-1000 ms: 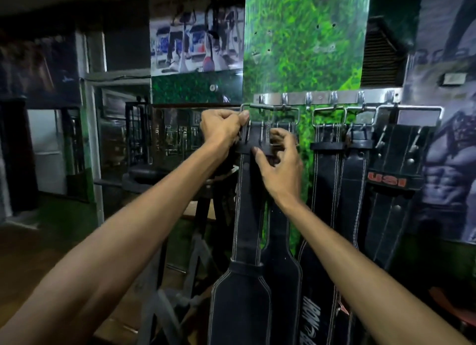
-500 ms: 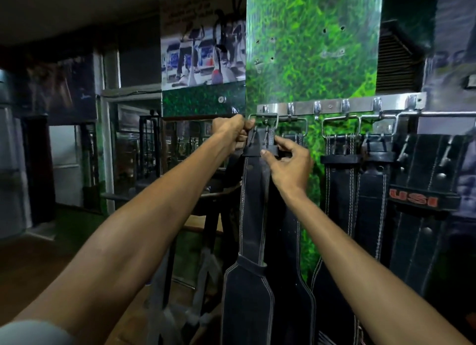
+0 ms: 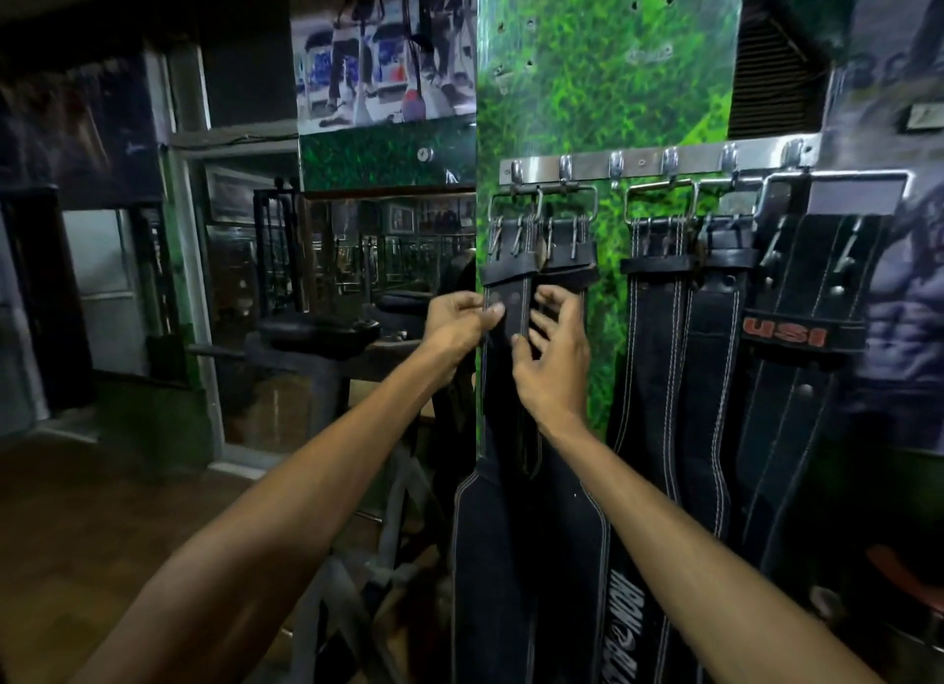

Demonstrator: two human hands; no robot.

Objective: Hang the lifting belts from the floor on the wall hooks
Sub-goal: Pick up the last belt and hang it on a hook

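A steel hook rail (image 3: 643,162) is fixed to the green wall panel. Several black lifting belts hang from it by their buckles. The leftmost belt (image 3: 493,555) hangs from the first hook, half overlapping a second belt (image 3: 569,257). My left hand (image 3: 457,323) pinches the left edge of the leftmost belt's strap, just below its keeper loop. To the strap's right is my right hand (image 3: 557,351), fingers spread and thumb touching the strap. Further right hang two stitched belts (image 3: 656,336) and a wide belt marked USI (image 3: 807,295).
A padded gym bench on a metal frame (image 3: 316,333) stands close on the left, below a mirror wall. Wooden floor (image 3: 76,530) spreads at the lower left. A glass door frame (image 3: 189,274) stands behind. The floor under the belts is hidden by my arms.
Both hands have dropped from the buckle at the first hook to the strap below the keeper loop. The buckle now hangs on the hook by itself.
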